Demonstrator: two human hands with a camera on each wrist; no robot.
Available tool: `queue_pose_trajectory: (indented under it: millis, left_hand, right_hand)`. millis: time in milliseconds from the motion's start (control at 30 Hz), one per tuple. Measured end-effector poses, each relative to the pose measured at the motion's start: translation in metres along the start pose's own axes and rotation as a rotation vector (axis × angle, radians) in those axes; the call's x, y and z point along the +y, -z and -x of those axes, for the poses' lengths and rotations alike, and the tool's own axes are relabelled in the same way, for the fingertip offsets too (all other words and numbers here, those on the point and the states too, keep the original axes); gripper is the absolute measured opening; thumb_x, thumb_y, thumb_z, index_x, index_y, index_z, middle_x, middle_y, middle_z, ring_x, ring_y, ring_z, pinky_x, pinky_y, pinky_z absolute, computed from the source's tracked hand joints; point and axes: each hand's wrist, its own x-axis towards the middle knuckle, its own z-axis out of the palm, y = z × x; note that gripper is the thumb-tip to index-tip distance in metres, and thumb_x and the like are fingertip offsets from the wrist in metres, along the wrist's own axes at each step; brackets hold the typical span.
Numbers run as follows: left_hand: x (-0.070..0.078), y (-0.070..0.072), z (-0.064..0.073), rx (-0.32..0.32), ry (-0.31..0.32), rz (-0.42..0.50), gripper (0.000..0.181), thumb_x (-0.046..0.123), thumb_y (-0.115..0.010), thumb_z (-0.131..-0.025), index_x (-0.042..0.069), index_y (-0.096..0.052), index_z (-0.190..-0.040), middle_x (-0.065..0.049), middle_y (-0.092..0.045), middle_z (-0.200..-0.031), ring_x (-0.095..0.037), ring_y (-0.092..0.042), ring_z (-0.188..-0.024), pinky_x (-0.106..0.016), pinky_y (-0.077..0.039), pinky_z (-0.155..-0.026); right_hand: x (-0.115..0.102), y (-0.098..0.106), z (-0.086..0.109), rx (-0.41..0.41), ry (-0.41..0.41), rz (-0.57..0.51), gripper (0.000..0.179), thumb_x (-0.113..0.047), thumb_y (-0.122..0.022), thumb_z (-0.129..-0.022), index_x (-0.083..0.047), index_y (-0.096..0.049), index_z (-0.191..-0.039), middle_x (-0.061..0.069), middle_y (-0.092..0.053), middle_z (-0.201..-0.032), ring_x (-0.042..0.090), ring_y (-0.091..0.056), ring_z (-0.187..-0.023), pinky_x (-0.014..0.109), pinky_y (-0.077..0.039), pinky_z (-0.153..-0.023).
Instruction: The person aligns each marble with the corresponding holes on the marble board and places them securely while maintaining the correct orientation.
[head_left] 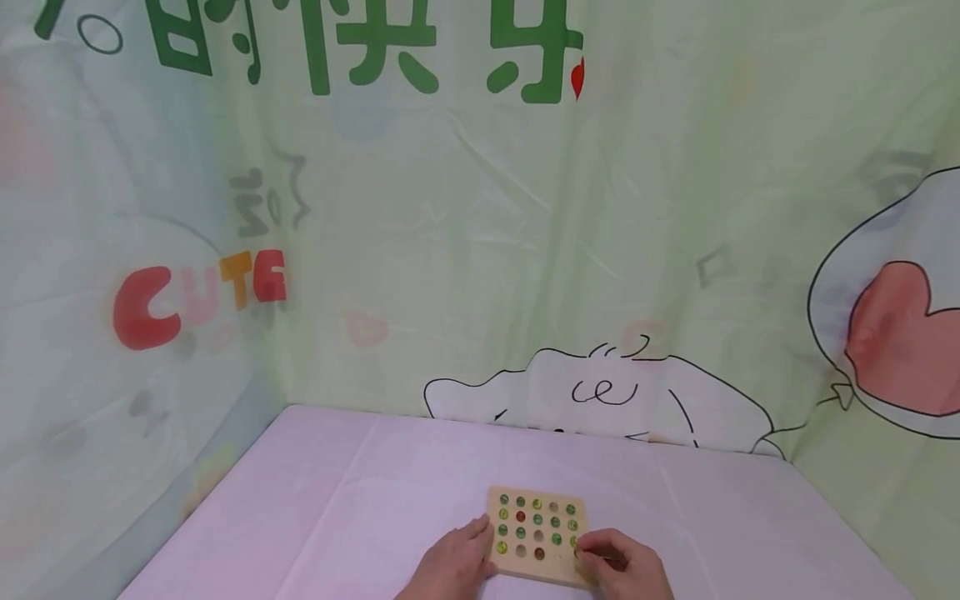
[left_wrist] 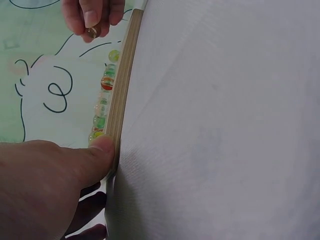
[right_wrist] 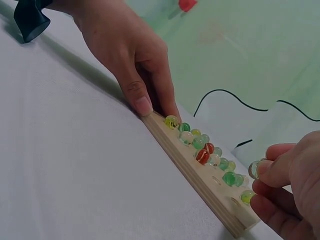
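Observation:
A square wooden marble board (head_left: 547, 567) lies on the table, with rows of round hollows. Green, yellow, red and clear marbles sit in most of them. At its left edge my left hand (head_left: 453, 560) grips the board, thumb (left_wrist: 102, 145) on the near side and fingers mostly hidden behind. Above the near right corner, my right hand (head_left: 630, 567) pinches a glass marble (right_wrist: 254, 170) between thumb and fingertips, clear of the board. Close under it, empty hollows (right_wrist: 235, 202) show near a yellow-green marble (right_wrist: 247, 196).
Pale pinkish cloth covers the table (head_left: 360, 500). Behind it hangs a light green printed curtain (head_left: 450, 250) with a cartoon drawing, and another printed sheet (head_left: 67, 292) closes off the left side. A dark band (right_wrist: 31, 20) surrounds the left wrist.

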Motion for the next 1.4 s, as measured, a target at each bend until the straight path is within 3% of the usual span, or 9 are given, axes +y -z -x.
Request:
queue_pose_trajectory:
  millis: [467,833,1400]
  left_hand:
    - [-0.002,-0.002,0.0,0.011,-0.009,-0.001,0.052,0.039,-0.058,-0.083,0.012,-0.048,-0.126,-0.002,-0.05,-0.132,-0.013,-0.052,-0.115,-0.025,-0.05,-0.089]
    - [0.0,0.0,0.0,0.039,-0.029,0.004,0.049,0.038,-0.059,-0.082,0.012,-0.05,-0.123,-0.003,-0.051,-0.131,-0.013,-0.053,-0.113,-0.025,-0.051,-0.088]
    - [-0.001,0.0,-0.001,-0.008,-0.01,0.003,0.051,0.038,-0.058,-0.083,0.013,-0.048,-0.125,-0.002,-0.05,-0.131,-0.013,-0.052,-0.115,-0.025,-0.05,-0.09]
  right_hand:
    - [-0.006,-0.011,0.001,-0.028,0.058,-0.034,0.014,-0.004,-0.066,-0.077,-0.008,-0.065,-0.09,0.0,-0.065,-0.083,0.011,-0.059,-0.077,0.024,-0.051,-0.066]
    - [-0.005,-0.023,-0.005,0.023,0.091,0.03,0.013,-0.001,-0.068,-0.075,-0.008,-0.065,-0.085,-0.002,-0.064,-0.077,0.01,-0.057,-0.07,0.022,-0.049,-0.059]
    - [-0.002,-0.032,-0.007,0.045,0.139,0.101,0.014,-0.003,-0.07,-0.073,-0.011,-0.064,-0.082,-0.004,-0.064,-0.075,0.008,-0.056,-0.068,0.019,-0.048,-0.057]
